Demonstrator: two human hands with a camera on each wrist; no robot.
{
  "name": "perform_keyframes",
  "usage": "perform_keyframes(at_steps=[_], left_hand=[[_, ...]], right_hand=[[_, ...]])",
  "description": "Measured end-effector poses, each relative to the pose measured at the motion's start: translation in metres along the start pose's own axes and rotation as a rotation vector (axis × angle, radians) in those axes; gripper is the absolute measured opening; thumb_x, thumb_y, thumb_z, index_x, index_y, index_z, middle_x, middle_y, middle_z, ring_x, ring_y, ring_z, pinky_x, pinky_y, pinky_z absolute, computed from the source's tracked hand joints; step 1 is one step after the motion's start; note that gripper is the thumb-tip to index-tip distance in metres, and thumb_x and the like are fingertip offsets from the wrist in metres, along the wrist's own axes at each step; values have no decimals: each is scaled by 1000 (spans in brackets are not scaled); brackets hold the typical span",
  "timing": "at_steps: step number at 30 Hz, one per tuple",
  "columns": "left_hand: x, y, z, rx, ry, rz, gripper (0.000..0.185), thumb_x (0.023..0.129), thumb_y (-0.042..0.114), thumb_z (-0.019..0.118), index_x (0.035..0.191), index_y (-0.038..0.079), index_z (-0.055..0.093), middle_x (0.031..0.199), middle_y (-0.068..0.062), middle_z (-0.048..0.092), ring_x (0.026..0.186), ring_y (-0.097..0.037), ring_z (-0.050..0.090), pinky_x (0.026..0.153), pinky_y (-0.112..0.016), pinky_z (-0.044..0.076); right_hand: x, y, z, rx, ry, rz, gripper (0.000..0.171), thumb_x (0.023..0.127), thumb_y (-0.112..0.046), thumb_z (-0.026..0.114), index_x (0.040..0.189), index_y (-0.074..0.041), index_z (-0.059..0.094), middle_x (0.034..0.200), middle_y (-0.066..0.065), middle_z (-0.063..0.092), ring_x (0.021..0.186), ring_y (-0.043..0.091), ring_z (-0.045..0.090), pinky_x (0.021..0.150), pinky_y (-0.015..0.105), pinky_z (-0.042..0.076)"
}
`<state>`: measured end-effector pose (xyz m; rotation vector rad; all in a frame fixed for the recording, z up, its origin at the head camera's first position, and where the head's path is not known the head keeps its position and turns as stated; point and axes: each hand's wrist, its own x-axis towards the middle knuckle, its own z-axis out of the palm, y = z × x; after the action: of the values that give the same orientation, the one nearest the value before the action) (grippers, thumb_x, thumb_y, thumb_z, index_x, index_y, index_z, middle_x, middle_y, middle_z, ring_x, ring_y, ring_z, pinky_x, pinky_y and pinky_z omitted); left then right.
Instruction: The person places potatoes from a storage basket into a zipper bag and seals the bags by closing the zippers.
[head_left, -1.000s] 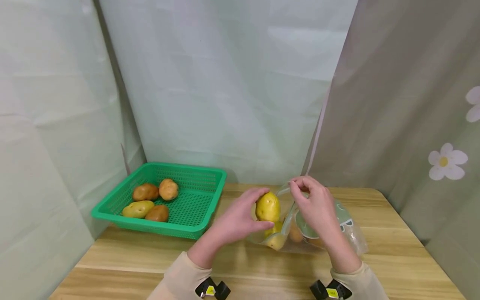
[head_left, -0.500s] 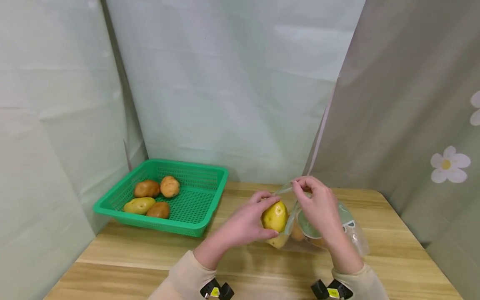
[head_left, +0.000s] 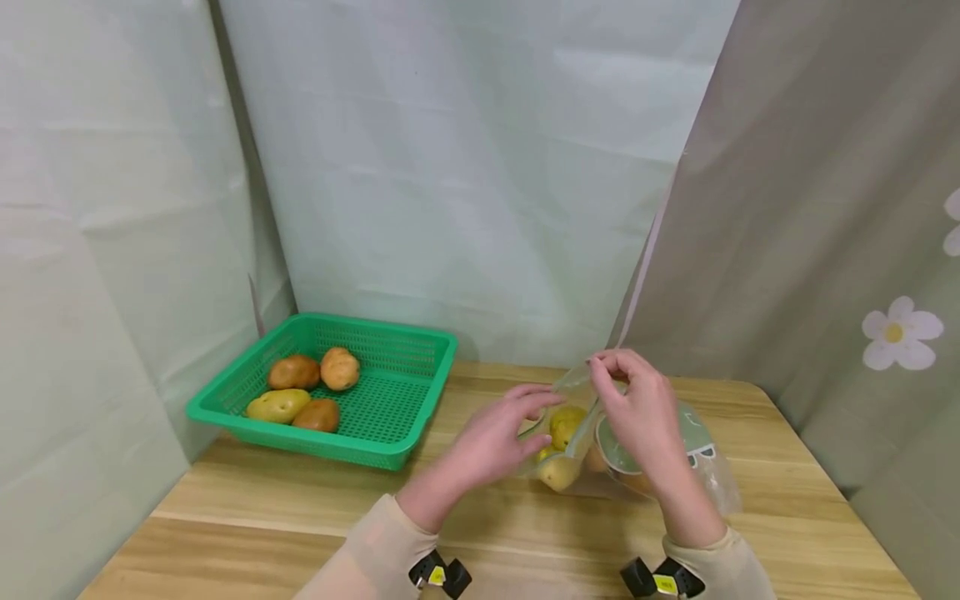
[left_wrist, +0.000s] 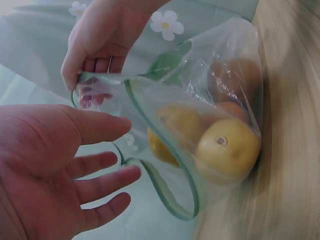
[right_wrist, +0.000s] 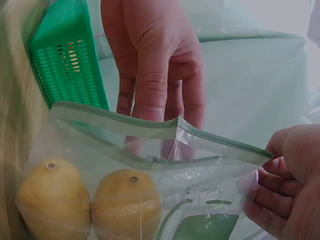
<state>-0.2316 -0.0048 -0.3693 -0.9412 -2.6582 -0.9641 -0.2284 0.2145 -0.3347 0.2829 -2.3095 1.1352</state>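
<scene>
The clear zip bag (head_left: pixel 637 454) is lying on the wooden worktop (head_left: pixel 300 517), mouth held up and open. Its rim is pinched by the right hand (head_left: pixel 637 408) between thumb and curled fingers; the same grip is seen in the left wrist view at (left_wrist: pixel 100 45) and in the right wrist view at (right_wrist: pixel 290 185).

The left hand (head_left: pixel 491 437) is released: fingers straight and relaxed, nothing held. It is placed right at the bag mouth; in the left wrist view (left_wrist: pixel 60 170) the fingers (left_wrist: pixel 107 177) are seen just beside the green zip strip (left_wrist: pixel 165 195). Whether they touch it cannot be told. In the right wrist view the left hand (right_wrist: pixel 155 75) is seen behind the raised rim, fingertips down past the edge.

Yellow potatoes (head_left: pixel 564 442) are seen inside the bag near the mouth; two are seen side by side in the right wrist view (right_wrist: pixel 127 205), and one is pressed against the plastic in the left wrist view (left_wrist: pixel 227 150). Brownish potatoes (left_wrist: pixel 235 80) are seen deeper in the bag.

A green basket (head_left: pixel 390 392) is placed on the worktop, well apart to the left of the bag. Four basket potatoes (head_left: pixel 307 392) are held in it, grouped at its left end.
</scene>
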Motion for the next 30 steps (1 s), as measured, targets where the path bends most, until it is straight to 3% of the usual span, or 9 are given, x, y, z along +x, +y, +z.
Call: perform_keyframes(at_steps=[4,9,15,21,25,28,30], left_hand=[[0,-8,0,3,59,-92,36,100,18,85,133,12,69,140,-7,68,115,-26,73,90,-49,62],[-1,-22,7,92,-3,-175,26,100,26,85,115,10,70,123,-11,71,96,-26,69,81,-47,59],[-2,-34,15,149,-38,-149,13,101,18,80,90,15,73,105,-6,75,91,-21,68,80,-44,58],[1,-39,10,126,0,-159,20,103,15,74,84,18,68,87,4,66,75,-14,57,67,-36,50],[7,-35,4,57,66,-165,24,104,16,69,82,20,62,90,2,65,76,-16,56,68,-34,48],[16,-27,-6,28,134,-141,24,102,12,67,79,18,61,110,-6,77,85,-21,64,72,-34,50],[23,-20,-17,21,174,-128,24,101,10,65,78,16,60,126,-11,78,90,-27,67,72,-36,50]], right_hand=[[1,0,-1,-11,11,2,26,111,-20,67,88,-9,75,118,5,80,110,29,74,99,52,59],[1,1,-1,-19,7,9,24,109,-20,68,88,-12,75,118,4,80,109,27,74,98,49,59],[1,1,-2,-1,9,19,24,110,-19,68,88,-10,75,118,4,80,109,26,73,98,47,58],[3,2,-2,27,7,27,26,111,-20,67,90,-9,76,120,5,79,109,25,72,98,49,59],[5,4,-4,33,21,55,27,112,-22,67,89,-8,74,119,5,79,108,23,72,96,40,59],[9,3,-8,47,38,61,28,112,-23,67,90,-7,74,119,6,80,107,23,72,91,25,55],[14,0,-12,55,58,60,28,112,-24,66,91,-7,74,120,6,80,105,23,73,87,18,52]])
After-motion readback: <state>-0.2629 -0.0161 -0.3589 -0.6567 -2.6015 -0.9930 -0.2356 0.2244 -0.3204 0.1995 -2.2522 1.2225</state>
